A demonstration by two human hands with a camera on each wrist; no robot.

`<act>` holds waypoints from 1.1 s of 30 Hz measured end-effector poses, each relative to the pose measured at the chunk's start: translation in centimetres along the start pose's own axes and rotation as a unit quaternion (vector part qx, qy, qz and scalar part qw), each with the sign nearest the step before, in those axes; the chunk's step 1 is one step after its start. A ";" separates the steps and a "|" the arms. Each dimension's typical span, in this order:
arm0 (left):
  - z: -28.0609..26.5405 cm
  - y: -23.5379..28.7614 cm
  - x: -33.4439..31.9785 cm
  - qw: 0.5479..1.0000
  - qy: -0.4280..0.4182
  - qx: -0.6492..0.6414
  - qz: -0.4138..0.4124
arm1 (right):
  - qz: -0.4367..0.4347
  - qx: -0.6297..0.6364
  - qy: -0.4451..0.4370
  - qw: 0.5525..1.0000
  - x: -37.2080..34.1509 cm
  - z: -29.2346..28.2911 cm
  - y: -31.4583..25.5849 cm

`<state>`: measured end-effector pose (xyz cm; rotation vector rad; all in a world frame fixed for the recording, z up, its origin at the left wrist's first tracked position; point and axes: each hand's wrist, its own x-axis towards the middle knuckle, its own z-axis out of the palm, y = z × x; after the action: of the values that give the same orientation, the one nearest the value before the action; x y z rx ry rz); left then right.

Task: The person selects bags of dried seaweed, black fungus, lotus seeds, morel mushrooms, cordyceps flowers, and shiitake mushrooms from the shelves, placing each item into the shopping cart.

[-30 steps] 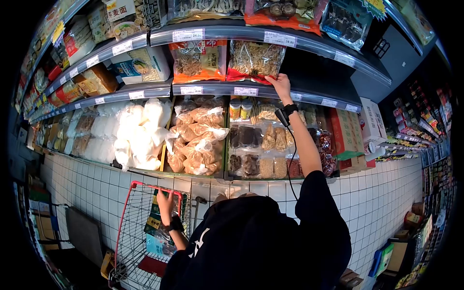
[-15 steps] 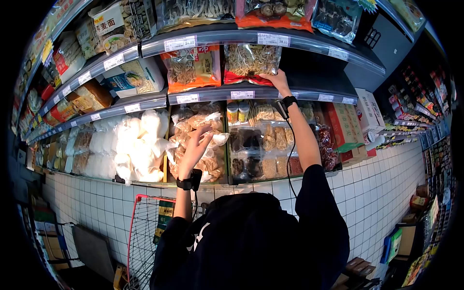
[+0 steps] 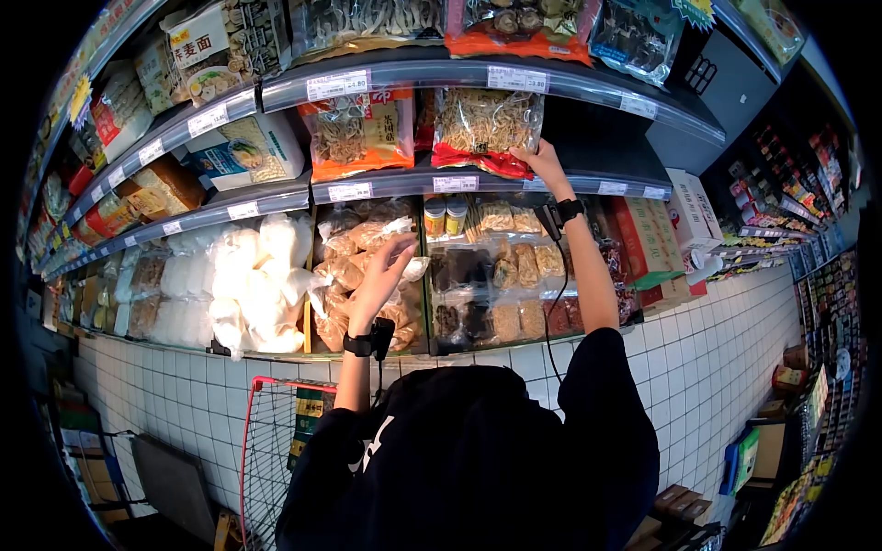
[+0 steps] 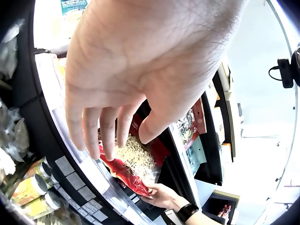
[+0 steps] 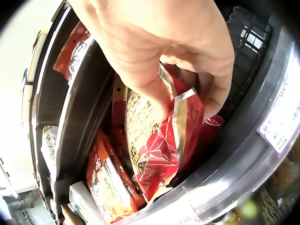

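Observation:
My right hand [image 3: 544, 169] pinches the lower right corner of a clear and red bag of dried mushrooms [image 3: 487, 124] on the middle shelf. In the right wrist view the thumb and fingers are bent round the bag's red sealed edge [image 5: 180, 126]. My left hand [image 3: 379, 286] is raised in front of the lower bin, its fingers extended and nothing in them. From the left wrist view, its fingers [image 4: 108, 131] overlap the mushroom bag, with the right hand [image 4: 161, 194] beyond. An orange-edged bag [image 3: 361, 138] stands to the left.
Below the shelf, bins hold brown-filled plastic bags [image 3: 338, 326], white bags [image 3: 266, 275] and small jars [image 3: 445, 219]. A price-tag rail [image 3: 395, 189] runs along the shelf front. A red-handled shopping cart [image 3: 248, 432] stands at lower left. Cartons [image 3: 694, 211] are stacked at right.
My left hand has risen from over the cart to in front of the brown-filled bags. The mushroom bag, still held at its corner, has shifted, and red packaging now shows behind its left side.

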<state>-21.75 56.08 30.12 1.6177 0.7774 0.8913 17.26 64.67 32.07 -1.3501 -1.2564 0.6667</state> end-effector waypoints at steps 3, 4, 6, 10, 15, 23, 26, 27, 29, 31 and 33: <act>0.2 0.3 0.0 1.000 0.005 -0.005 -0.004 | -0.012 0.028 0.032 0.999 -1.0 0.3 0.8; 0.1 0.3 -0.1 1.000 0.006 -0.005 -0.004 | -0.013 0.028 0.031 0.999 -1.2 0.2 1.3; 0.0 0.0 -0.3 1.000 0.016 -0.012 -0.001 | -0.019 0.073 0.060 0.995 -1.9 -0.1 2.0; -0.4 -1.4 -0.6 1.000 0.020 -0.020 -0.002 | 0.045 0.109 0.069 0.991 -4.4 -1.1 2.4; 0.0 -2.1 -0.2 0.997 0.041 -0.069 -0.008 | 0.087 0.189 0.016 0.978 -8.7 -1.3 1.5; 1.5 -1.8 0.1 0.995 0.046 -0.090 -0.006 | 0.130 0.166 -0.041 0.977 -15.5 1.3 -0.5; 2.1 -1.9 0.0 0.994 0.036 -0.101 -0.002 | 0.128 0.165 -0.064 0.976 -16.9 2.4 -0.7; 2.3 -2.0 -0.2 0.994 0.031 -0.106 0.001 | 0.134 0.141 -0.074 0.978 -17.2 2.6 -0.4; 2.6 -2.0 -0.4 0.991 0.038 -0.128 -0.005 | 0.145 0.135 -0.079 0.977 -17.9 2.9 0.1; 2.8 -1.0 -0.6 0.984 0.035 -0.171 -0.023 | 0.167 0.146 -0.090 0.971 -18.7 3.5 -0.4; 2.7 0.2 -1.3 0.986 0.044 -0.158 -0.031 | 0.170 0.120 -0.108 0.972 -19.1 3.6 -0.3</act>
<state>-20.05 53.59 29.74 1.2774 0.7031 0.9931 8.64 48.17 26.42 -1.3262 -1.0777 1.1933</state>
